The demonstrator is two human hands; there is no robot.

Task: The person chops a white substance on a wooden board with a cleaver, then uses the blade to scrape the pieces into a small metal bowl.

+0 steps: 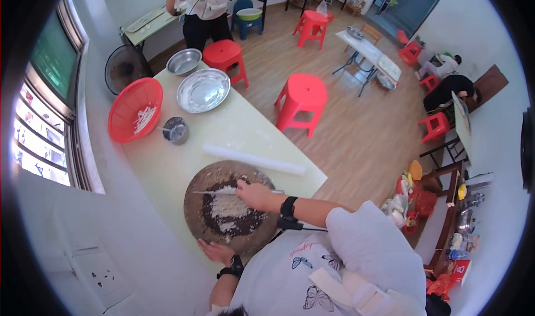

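A thick round wooden chopping board (196, 218) lies on the pale table, with finely chopped whitish food (229, 206) heaped at its middle. My right hand (255, 195) is closed on a knife (205, 192), its blade seen nearly edge-on across the chopped pile. At the board's near rim rests my left hand (217, 252), fingers stretched out and holding nothing. Beyond the board lies a long white roll (253, 158), perhaps plastic.
On the pale table (251, 121) stand a red basket (120, 118) with white strips, a small metal pot (176, 131), a floury metal tray (204, 90) and a metal bowl (184, 63). Red stools (302, 95) stand on the floor. Other people (206, 15) are farther off.
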